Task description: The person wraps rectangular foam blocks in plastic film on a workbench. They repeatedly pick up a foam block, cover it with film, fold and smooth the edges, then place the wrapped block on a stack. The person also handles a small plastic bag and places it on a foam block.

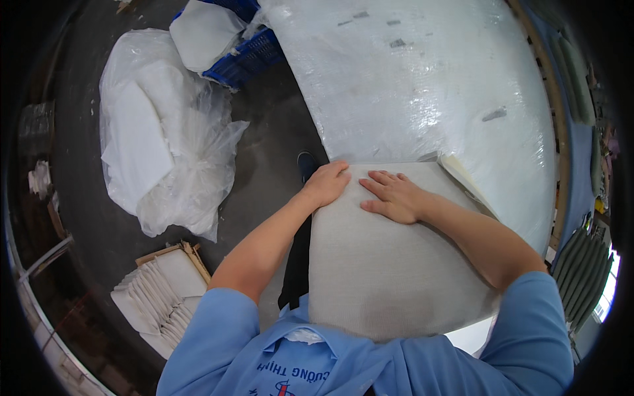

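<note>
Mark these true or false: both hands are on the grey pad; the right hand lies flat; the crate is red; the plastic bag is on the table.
1. Both hands are on the grey pad: true. The left hand grips its corner.
2. The right hand lies flat: true, with fingers spread.
3. The crate is red: false, it is blue.
4. The plastic bag is on the table: false, it lies on the floor.

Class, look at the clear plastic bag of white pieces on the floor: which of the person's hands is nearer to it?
Left. The left hand grips the grey fabric panel's corner nearest the plastic bag; the right hand lies flat farther away.
</note>
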Tool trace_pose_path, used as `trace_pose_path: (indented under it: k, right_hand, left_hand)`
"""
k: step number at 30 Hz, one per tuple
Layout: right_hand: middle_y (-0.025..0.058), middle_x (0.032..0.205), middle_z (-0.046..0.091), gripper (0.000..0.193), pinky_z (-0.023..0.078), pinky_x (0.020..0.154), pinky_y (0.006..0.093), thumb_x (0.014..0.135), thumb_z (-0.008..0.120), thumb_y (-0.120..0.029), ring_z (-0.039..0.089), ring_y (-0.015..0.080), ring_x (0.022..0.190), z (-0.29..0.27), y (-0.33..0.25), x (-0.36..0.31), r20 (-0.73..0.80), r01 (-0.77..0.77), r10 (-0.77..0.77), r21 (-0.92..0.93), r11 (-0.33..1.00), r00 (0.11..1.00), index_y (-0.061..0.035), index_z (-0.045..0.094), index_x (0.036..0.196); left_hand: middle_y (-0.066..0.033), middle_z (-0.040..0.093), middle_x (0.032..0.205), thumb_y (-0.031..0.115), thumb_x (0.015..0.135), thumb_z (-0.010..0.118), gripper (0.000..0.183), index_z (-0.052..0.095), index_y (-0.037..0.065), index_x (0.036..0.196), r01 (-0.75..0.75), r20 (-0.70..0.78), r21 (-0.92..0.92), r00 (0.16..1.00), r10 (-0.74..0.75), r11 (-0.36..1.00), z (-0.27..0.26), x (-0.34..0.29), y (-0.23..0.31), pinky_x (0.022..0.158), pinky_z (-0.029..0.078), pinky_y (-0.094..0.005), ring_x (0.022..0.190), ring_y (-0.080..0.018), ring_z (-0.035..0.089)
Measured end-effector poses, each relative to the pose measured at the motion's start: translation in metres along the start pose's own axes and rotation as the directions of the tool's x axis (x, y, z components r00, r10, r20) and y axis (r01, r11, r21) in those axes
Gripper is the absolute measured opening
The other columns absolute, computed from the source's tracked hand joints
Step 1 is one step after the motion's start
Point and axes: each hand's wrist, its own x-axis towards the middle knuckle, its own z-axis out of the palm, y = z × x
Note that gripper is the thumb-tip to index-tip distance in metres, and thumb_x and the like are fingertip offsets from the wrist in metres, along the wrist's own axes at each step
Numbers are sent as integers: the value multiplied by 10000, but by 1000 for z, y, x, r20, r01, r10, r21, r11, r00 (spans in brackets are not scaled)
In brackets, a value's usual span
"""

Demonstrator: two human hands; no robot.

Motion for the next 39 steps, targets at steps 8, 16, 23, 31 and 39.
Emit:
trace_pose_path:
  k: [8, 16, 23, 31, 39]
  right_hand:
    - [221, 1532, 502, 690, 374, 1182, 453, 1026, 523, -510, 491, 387, 1407, -51, -31, -123, 54, 75, -76, 20, 997, 996, -71, 439, 1551]
    - [169, 1374, 621, 810, 452, 1077, 473, 792, 837, -507, 581, 358, 1293, -6, -60, -292, -567, -5, -28, -57, 998, 823, -90, 573, 1434]
    - [69, 987, 747, 505, 557, 781, 370, 771, 830, -488, 721, 266, 876, -38, -45, -253, -923, 10, -293, -300, 954, 248, -69, 730, 1034]
    - [71, 962, 753, 459, 551, 724, 343, 808, 832, -446, 714, 243, 825, -58, -33, -241, -914, -25, -365, -375, 927, 177, -58, 728, 1028]
    - [90, 1198, 657, 734, 452, 992, 478, 735, 834, -533, 631, 289, 1113, -50, -64, -245, -894, -110, -386, -418, 902, 229, -84, 653, 1288]
  left_hand:
    - [-191, 472, 1583, 321, 1072, 531, 437, 638, 47, 1394, -51, -323, -385, 943, -83, 922, 11, -82, -22, 1200, 344, -360, 1476, -284, 443]
    - [-183, 556, 1468, 297, 1126, 444, 439, 665, -48, 1282, -330, -473, -551, 880, 39, 767, 2, -172, 63, 1154, 375, -353, 1336, -253, 532]
    - [-90, 697, 1209, 353, 1111, 495, 444, 669, -16, 1285, -279, -371, -516, 925, 83, 810, -105, -113, 92, 909, 513, -287, 1078, -124, 635]
    - [-134, 696, 1236, 288, 933, 743, 494, 640, 31, 1342, -653, -308, 504, 476, 824, 566, -116, -197, 207, 1088, 470, -452, 1208, -329, 634]
    - [-160, 625, 1340, 371, 774, 836, 758, 578, 12, 1389, -423, -113, 831, 507, 855, 361, -65, -176, 244, 1102, 447, -496, 1255, -355, 597]
